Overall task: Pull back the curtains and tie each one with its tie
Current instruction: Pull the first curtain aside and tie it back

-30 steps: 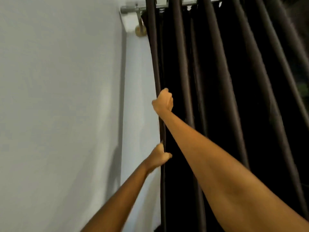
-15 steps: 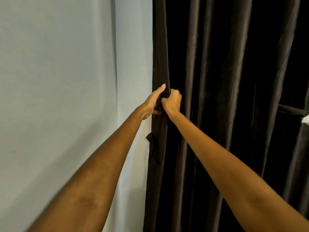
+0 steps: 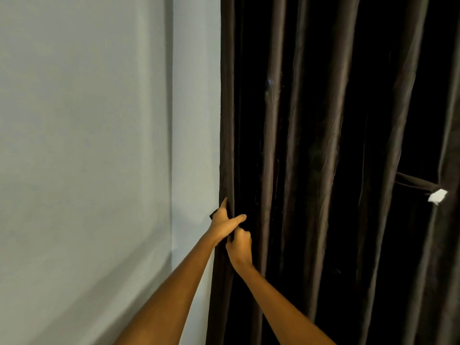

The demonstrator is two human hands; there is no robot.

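Head view, the only one. Both hands are working at the left edge of the dark curtain (image 3: 278,150), which is hanging in deep folds and filling the right half of the frame, right beside the pale wall (image 3: 82,145).

The left hand (image 3: 222,226) is lying against the curtain's outer edge, forefinger and thumb stretched out straight, touching the cloth rather than clamping it; its other fingers are hidden behind the fold, so whether they are holding anything cannot be told. A small dark corner is showing just left of this hand; possibly the tie, not certain.

The right hand (image 3: 240,247) is sitting just below and touching the left one, fingers curled in, pinching the edge fold.

A dark band (image 3: 414,181) is crossing the folds at far right, with a small white tag (image 3: 437,196) at its end. It is likely a tie. The curtain here is not yet tied.

Risks, as judgement:
- The pinch is taking only the outermost fold; the heavy cloth may be slipping free when drawn, leaving the inner folds spread.
- With the tie's position unconfirmed, the hands may be groping behind the cloth and snagging the wrong layer.
- Pulling down instead of sideways could be straining the hanging at the top, which is out of frame.

Obstructions: the wall corner is crowding the left hand, leaving little room to reach round behind.
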